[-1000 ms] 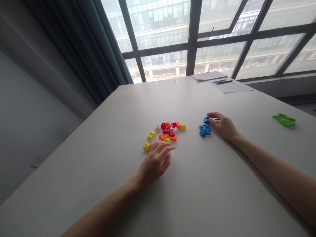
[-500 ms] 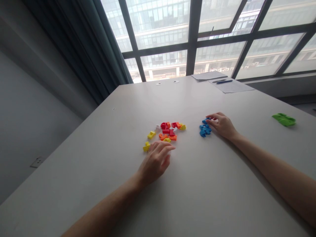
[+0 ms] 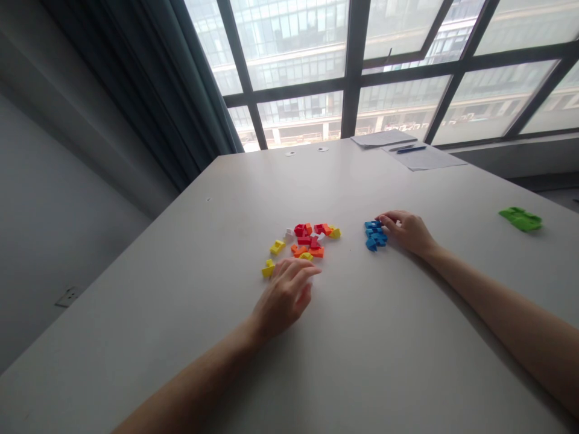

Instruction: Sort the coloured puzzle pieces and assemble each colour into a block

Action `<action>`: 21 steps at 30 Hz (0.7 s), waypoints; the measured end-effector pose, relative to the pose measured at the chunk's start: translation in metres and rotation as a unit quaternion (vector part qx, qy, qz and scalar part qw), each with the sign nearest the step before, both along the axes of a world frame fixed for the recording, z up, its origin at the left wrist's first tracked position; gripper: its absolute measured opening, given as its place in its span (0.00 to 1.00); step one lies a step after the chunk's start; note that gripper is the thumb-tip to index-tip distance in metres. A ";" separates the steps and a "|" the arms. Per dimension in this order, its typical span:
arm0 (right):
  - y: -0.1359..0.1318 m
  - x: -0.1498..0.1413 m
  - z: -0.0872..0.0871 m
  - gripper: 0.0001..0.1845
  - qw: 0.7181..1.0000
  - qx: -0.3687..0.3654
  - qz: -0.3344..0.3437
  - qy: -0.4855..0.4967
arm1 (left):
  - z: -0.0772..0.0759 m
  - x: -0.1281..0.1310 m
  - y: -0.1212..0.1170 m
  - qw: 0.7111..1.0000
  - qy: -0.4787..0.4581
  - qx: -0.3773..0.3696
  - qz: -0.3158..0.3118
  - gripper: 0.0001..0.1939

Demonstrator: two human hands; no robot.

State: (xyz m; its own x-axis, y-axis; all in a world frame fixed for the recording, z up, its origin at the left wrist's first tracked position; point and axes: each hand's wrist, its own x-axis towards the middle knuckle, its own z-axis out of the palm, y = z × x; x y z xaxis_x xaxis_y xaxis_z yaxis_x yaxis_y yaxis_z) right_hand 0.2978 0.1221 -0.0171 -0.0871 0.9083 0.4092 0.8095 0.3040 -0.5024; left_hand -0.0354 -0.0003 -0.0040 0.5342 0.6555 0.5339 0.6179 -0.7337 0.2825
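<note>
White table (image 3: 371,361) spread wide beneath a big dark-framed window (image 3: 357,66), grey curtain (image 3: 181,96) at the left. Papers (image 3: 407,150) with a pen far off by the glass. Left hand (image 3: 284,295) resting palm-down, fingers loosely curled, gripping nothing, tips just short of the red, orange and yellow blocks (image 3: 307,241). Right hand (image 3: 407,231) lying on the tabletop, fingertips bent against the blue blocks (image 3: 375,234), touching them rather than lifting. Green blocks (image 3: 520,219) well apart at the right edge.
</note>
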 end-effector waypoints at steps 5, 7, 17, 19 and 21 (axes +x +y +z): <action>-0.002 -0.001 0.002 0.20 1.000 -0.017 0.005 0.015 | 0.000 0.000 0.000 1.000 0.000 -0.003 -0.001 0.18; -0.002 -0.001 0.002 0.20 1.000 -0.019 0.010 0.020 | 0.000 0.001 0.000 1.000 0.000 -0.003 -0.001 0.18; -0.001 0.000 0.000 0.18 0.997 0.003 0.077 0.027 | 0.000 0.000 0.000 1.000 -0.002 0.005 0.002 0.18; -0.001 0.000 -0.001 0.19 0.995 0.003 0.092 0.026 | 0.000 0.000 0.000 1.000 -0.001 0.003 0.002 0.18; -0.001 0.000 -0.001 0.19 0.995 0.002 0.098 0.025 | -0.001 0.000 0.000 1.000 0.000 0.002 0.002 0.18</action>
State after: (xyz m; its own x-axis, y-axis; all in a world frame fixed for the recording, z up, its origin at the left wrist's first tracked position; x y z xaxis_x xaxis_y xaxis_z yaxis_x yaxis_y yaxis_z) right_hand 0.2974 0.1209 -0.0181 -0.2414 0.8743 0.4211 0.7089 0.4552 -0.5387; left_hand -0.0352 -0.0004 -0.0048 0.5311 0.6555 0.5369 0.6216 -0.7320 0.2788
